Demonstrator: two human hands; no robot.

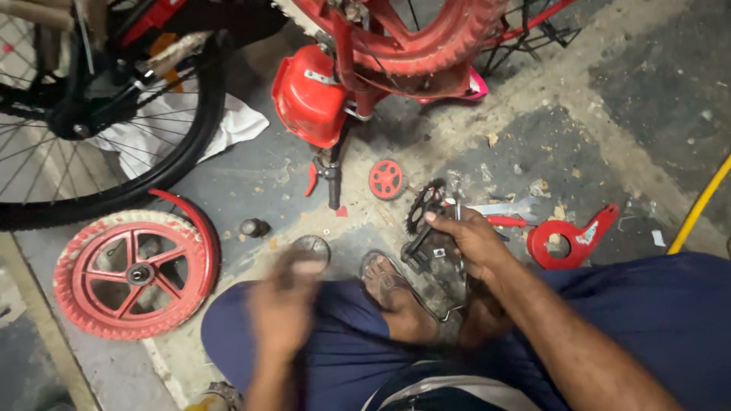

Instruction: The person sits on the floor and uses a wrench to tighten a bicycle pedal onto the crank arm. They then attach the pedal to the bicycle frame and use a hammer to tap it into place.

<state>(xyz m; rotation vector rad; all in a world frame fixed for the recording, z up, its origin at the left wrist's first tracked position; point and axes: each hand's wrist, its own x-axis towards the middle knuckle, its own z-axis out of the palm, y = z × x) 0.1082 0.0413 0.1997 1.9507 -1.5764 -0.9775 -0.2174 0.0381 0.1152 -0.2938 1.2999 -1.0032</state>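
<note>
A stained, dusty concrete floor [251, 179] fills the view, strewn with bicycle parts. Far above the left hand a large black-tyred wheel [91, 152] runs off the top and left edges, a white rag [228, 125] partly hidden behind it. Above both hands a small red bicycle [381, 53] is cut off at the top, so only its tyre, guard and frame show. Left of the left hand lies a loose red wheel [129, 274]. Right of the right hand sits a red chain guard [567, 240]. The right hand [472, 243] is clamped on a black crank with chainring [422, 221], held over a sandalled foot [392, 293]; its lower end is lost in shadow. Just above it lies a small red disc [386, 180]. The left hand [285, 304] is motion-blurred, near a small grey round part [312, 247]; I cannot tell whether it grips anything.
</note>
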